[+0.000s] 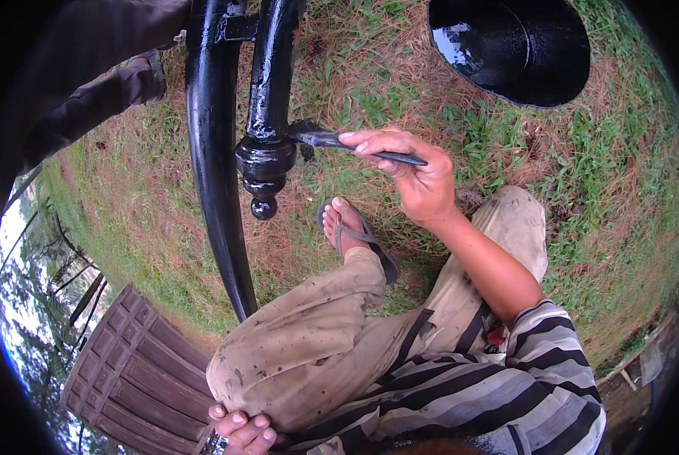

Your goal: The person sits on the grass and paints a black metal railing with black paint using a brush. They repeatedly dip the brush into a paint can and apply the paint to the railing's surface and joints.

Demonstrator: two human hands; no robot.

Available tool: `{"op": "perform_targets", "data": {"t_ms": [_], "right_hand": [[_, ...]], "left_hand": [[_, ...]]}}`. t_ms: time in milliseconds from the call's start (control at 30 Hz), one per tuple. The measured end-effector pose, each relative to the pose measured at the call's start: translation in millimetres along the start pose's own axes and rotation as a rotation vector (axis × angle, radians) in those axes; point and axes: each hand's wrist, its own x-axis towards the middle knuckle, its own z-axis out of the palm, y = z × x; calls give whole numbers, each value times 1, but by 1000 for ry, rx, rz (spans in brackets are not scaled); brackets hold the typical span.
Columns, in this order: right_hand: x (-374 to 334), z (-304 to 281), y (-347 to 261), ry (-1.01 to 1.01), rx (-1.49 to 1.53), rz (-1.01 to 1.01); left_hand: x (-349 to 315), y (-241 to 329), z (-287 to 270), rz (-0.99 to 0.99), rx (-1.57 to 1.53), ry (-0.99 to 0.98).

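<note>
My right hand [411, 171] pinches the dark handle of a paintbrush [332, 139] between thumb and fingers. Its black-coated bristles touch the side of a glossy black turned post [267, 155], just above the rounded knob at its end. Alongside the post runs a long, curved black leg [212, 152]; a short crosspiece joins the two near the top. Low in the picture, my left hand [247, 434] rests against my bent, paint-spotted knee, its fingers loosely apart and holding nothing. Part of that hand is cut off by the lower edge.
A black open container [514, 49] with shiny dark liquid inside stands on the grass at the upper right. Another person's dark-trousered legs [89, 98] come in at the upper left. A brown panelled wooden piece [142, 371] stands at the lower left. Dry needles cover the grass [354, 68].
</note>
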Motion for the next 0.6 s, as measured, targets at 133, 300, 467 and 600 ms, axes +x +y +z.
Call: {"op": "perform_targets", "data": {"t_ms": [133, 300, 467, 600], "right_hand": [[10, -12, -24, -64, -141, -137], [35, -10, -15, -85, -201, -137], [26, -7, -53, -206, -241, -247], [19, -4, -44, 25, -340, -268]], "left_hand": [[19, 18, 5, -93, 41, -57], [30, 30, 12, -137, 46, -60], [37, 33, 17, -108, 36, -55], [48, 43, 30, -158, 50, 9]]}}
